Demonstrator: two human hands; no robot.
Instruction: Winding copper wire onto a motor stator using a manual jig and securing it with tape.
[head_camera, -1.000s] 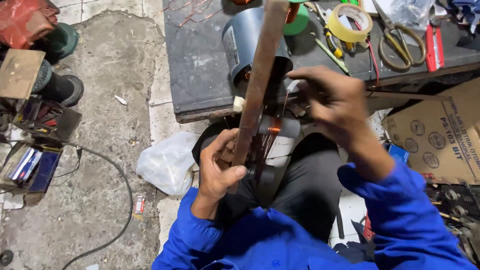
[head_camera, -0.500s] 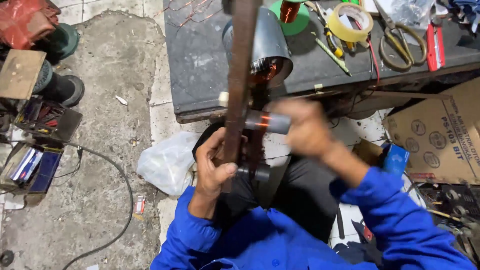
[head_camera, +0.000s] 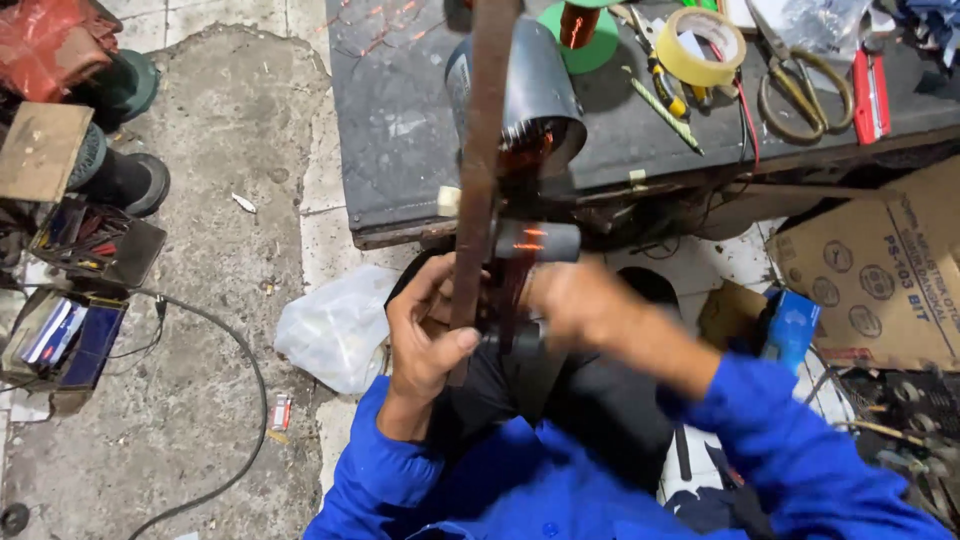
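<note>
Head view: long rusty bar (head_camera: 478, 190) standing upright between knees, copper wire coil (head_camera: 515, 270) beside it. Left hand (head_camera: 425, 335) gripping bar, fingers wrapped. Right hand (head_camera: 580, 305) blurring at coil, fingers unclear. Winding step seemingly underway; steady bar needed. Dark table (head_camera: 400, 130) behind.

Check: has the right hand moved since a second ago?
Yes. The right hand has dropped from up by the edge of the dark table towards the lap, and now sits blurred beside the wooden bar.
</note>
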